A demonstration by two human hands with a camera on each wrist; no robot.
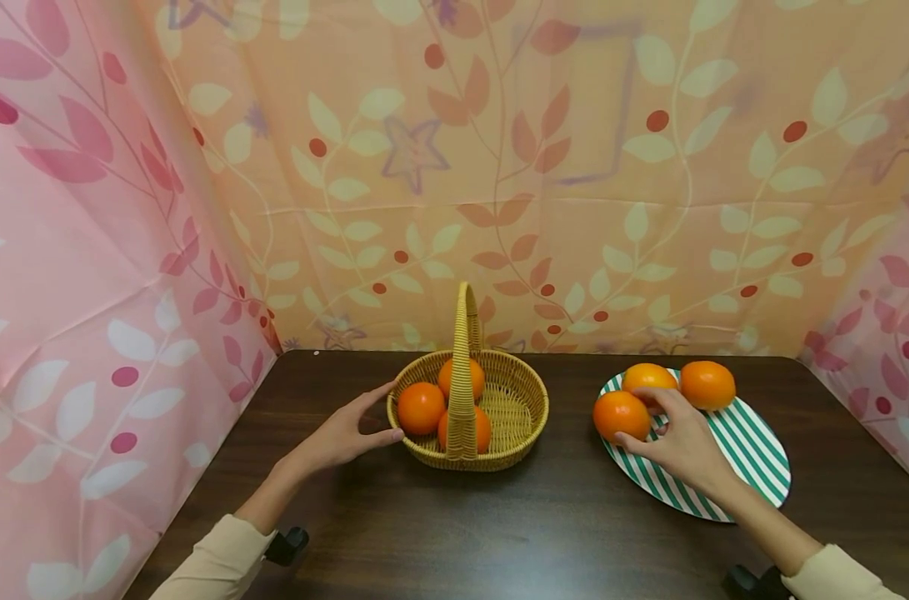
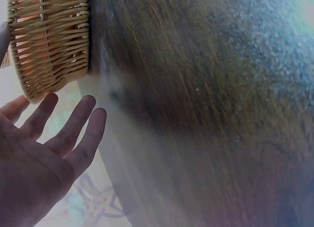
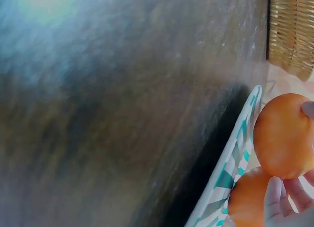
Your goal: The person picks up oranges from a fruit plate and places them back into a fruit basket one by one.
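Right hand (image 1: 682,437) pinches orange fruit (image 1: 621,417) at plate's (image 1: 750,454) ten o'clock

Thumb and fingers hold the fruit, some fingertips hidden behind it; whether it touches the plate is hard to tell. The right wrist view crops the hand towards four o'clock. Two other fruits (image 1: 707,385) sit at eleven and twelve. The left hand (image 1: 337,437), thumb and fingers spread wide, touches the basket (image 1: 510,454) at nine o'clock; the handle (image 1: 462,375) partly hides two of the three fruits inside (image 1: 421,408).
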